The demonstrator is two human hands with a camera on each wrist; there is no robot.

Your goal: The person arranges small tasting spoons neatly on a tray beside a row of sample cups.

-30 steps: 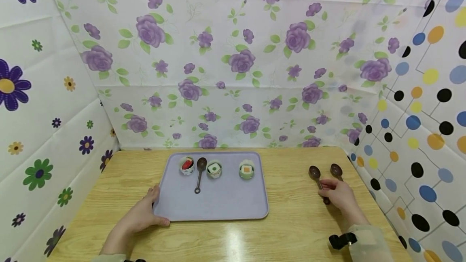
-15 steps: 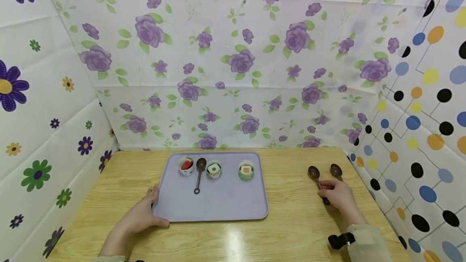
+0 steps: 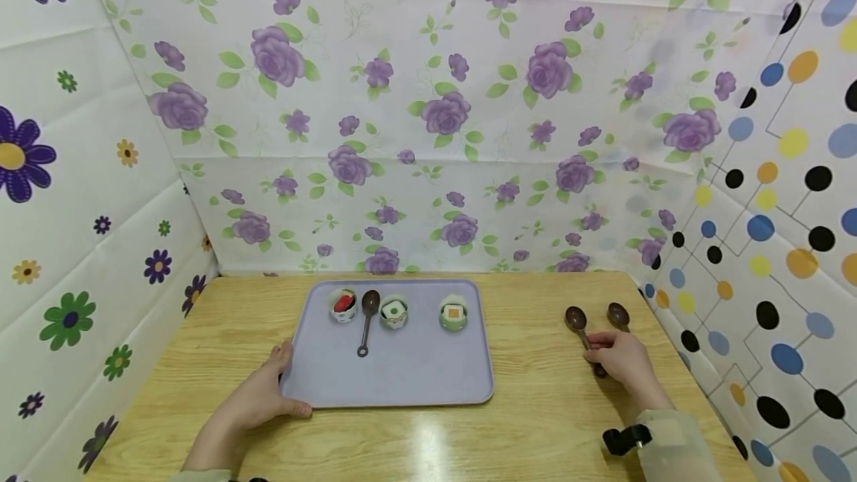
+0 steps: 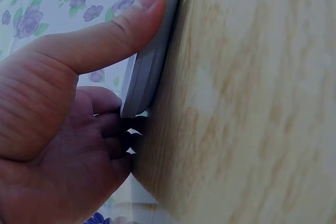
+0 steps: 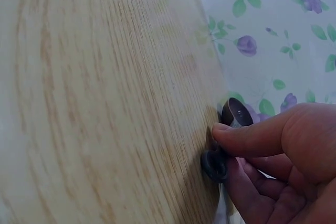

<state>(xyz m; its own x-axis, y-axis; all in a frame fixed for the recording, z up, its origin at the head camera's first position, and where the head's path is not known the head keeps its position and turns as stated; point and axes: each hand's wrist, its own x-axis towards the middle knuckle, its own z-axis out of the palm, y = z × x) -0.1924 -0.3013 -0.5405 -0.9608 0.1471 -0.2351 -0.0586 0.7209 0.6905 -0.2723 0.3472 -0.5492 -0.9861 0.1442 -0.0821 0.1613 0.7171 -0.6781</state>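
Observation:
My left hand (image 3: 261,393) spans the near left corner of a lavender tray (image 3: 415,378), its thumb along the front edge and its fingers against the left side. In the left wrist view the thumb (image 4: 123,35) lies straight against the tray rim. Over at the right, my right hand (image 3: 626,363) pinches the handle of a brown spoon (image 3: 576,317) between thumb and fingers. The right wrist view shows the ring end (image 5: 214,166) of this handle below the thumb. A second brown spoon (image 3: 619,313) lies just beyond that hand, its handle mostly hidden.
On the tray stand a small cup with red contents (image 3: 344,305), a cup with a green-dotted white top (image 3: 394,312) and a green cup with an orange square (image 3: 454,312). Another brown spoon (image 3: 367,322) lies between the two left cups. Patterned cloth walls (image 3: 428,132) enclose the wooden table (image 3: 535,363).
The pinched spoon and my right hand have shifted very slightly left. My left hand and the tray hold the same place.

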